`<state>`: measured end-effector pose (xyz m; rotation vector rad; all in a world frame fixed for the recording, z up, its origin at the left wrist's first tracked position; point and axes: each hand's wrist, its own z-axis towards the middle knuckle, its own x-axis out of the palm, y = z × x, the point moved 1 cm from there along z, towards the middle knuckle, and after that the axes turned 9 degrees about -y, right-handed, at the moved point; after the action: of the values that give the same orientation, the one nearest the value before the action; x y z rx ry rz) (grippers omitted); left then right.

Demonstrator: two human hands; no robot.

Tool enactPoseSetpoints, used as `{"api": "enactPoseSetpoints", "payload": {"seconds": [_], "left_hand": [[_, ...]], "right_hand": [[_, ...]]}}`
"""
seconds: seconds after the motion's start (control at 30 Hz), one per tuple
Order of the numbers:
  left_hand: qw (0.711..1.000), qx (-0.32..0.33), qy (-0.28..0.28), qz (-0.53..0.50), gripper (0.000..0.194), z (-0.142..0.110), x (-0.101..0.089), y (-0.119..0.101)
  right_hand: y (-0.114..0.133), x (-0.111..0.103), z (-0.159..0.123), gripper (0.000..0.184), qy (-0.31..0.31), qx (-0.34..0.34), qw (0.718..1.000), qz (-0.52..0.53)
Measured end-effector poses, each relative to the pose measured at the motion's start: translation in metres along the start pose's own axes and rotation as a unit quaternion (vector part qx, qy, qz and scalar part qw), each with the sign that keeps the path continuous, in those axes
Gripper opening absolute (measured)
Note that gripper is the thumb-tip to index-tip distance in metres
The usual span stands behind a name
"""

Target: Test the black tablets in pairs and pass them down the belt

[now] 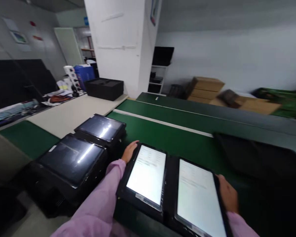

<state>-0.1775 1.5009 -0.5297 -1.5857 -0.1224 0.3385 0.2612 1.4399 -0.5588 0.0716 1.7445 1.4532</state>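
Note:
A black foam tray (pixel 171 184) in front of me carries two tablets side by side, the left tablet (pixel 148 174) and the right tablet (pixel 198 197), both with bright white screens. My left hand (pixel 129 151) grips the tray's far left edge, its fingertips on the rim. At the right edge my right hand (pixel 228 194) holds the same tray, with part of its fingers hidden behind it. Left of my sleeve, two dark-screened tablets, the nearer tablet (pixel 71 158) and the farther tablet (pixel 101 126), lie in black foam.
Green matting covers the workbench (pixel 162 131), crossed by a pale strip. An unlit black tray (pixel 259 154) lies to the right. A black foam box (pixel 105 89) stands by the white pillar (pixel 115 42). Cardboard boxes (pixel 204 89) are behind the bench, and dark monitors (pixel 14 82) at the left.

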Motion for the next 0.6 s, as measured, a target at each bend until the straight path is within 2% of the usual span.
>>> {"api": "enactPoseSetpoints", "payload": {"seconds": [0.07, 0.17, 0.23, 0.33, 0.47, 0.6], "left_hand": [[1.000, -0.007, -0.011, -0.009, 0.048, -0.001, -0.001, -0.004], [0.999, -0.038, -0.019, -0.021, 0.055, -0.009, -0.003, -0.015], [0.997, -0.063, -0.006, -0.036, 0.064, -0.022, -0.005, -0.021], [0.995, -0.078, 0.029, -0.051, 0.075, -0.059, -0.017, -0.022], [0.993, -0.075, 0.082, -0.032, 0.086, -0.118, -0.045, -0.015], [0.992, -0.077, 0.103, -0.010, 0.097, -0.152, -0.058, -0.013]], "right_hand": [[0.007, -0.001, -0.005, 0.054, -0.004, 0.052, 0.995, 0.085], [0.015, 0.003, -0.015, 0.062, 0.007, 0.043, 0.991, 0.127], [0.010, -0.003, -0.024, 0.066, 0.010, 0.034, 0.989, 0.142], [-0.012, -0.021, -0.050, 0.070, 0.030, 0.029, 0.985, 0.170], [-0.039, -0.050, -0.104, 0.073, 0.119, 0.013, 0.969, 0.216], [-0.037, -0.068, -0.142, 0.086, 0.156, -0.017, 0.971, 0.178]]}}
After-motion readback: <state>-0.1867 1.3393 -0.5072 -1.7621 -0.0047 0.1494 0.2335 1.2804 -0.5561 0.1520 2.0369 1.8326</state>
